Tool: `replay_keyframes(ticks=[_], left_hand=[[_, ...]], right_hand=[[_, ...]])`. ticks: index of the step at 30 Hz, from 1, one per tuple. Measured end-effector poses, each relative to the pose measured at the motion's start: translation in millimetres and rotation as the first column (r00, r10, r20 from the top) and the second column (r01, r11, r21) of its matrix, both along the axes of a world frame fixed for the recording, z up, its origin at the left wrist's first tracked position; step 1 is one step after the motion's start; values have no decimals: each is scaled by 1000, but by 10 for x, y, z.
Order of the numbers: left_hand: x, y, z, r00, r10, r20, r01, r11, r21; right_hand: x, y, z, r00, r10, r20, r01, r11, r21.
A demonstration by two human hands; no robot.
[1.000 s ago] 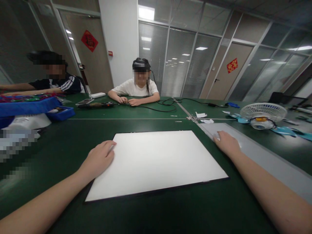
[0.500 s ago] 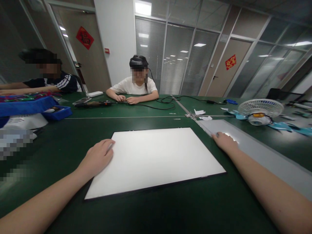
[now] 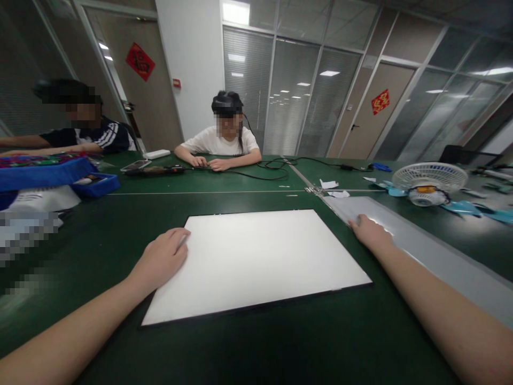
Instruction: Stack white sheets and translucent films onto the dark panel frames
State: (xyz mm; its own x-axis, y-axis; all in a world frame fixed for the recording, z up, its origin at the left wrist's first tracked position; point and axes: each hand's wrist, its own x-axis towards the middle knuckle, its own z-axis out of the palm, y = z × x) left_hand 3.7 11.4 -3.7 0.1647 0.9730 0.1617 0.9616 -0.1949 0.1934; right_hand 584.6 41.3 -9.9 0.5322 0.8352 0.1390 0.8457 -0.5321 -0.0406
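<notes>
A large white rectangular panel (image 3: 256, 262) with a thin dark edge lies flat on the green table (image 3: 100, 240) in front of me. My left hand (image 3: 162, 258) rests palm down on the panel's left edge, fingers loosely curled and holding nothing. My right hand (image 3: 371, 232) lies flat on a long grey sheet (image 3: 433, 251) just right of the panel, fingers stretched out.
Two people sit at the far side, one in a white shirt (image 3: 220, 144) handling black cables (image 3: 272, 171), one at the left (image 3: 92, 136). Blue trays (image 3: 52, 174) stand at the left. A white fan guard (image 3: 428, 182) and paper scraps (image 3: 331, 185) lie at the right.
The view has shifted slightly downward and left over the second. Both my hands stay where they were on the panel edge and the grey sheet.
</notes>
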Motion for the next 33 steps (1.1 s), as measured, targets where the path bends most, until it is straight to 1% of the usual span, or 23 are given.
replay_keyframes(ticks=[8,14,19,25,29,33], left_hand=[[7,-8,5,1000,4,8,-4,1000,11],[21,-22,20,1000,-6,11,5,999,34],[30,-32,29,1000,1,-5,-1,1000,23],[9,-5,6,1000,-12,-8,12,999,30],[4,-1,8,1000,-8,2,8,1000,13],[24,-28,40,1000,-9,-6,9,1000,20]], right_hand=[[-63,-15,41,998,37,59,-36,999,-6],[-99,-25,67,996,43,77,-41,999,-23],[-153,-51,105,992,69,108,-67,998,-22],[-218,-76,155,986,90,138,-87,996,-29],[-303,-113,229,981,110,161,-105,994,-42],[-518,-182,385,972,156,174,-158,987,-1]])
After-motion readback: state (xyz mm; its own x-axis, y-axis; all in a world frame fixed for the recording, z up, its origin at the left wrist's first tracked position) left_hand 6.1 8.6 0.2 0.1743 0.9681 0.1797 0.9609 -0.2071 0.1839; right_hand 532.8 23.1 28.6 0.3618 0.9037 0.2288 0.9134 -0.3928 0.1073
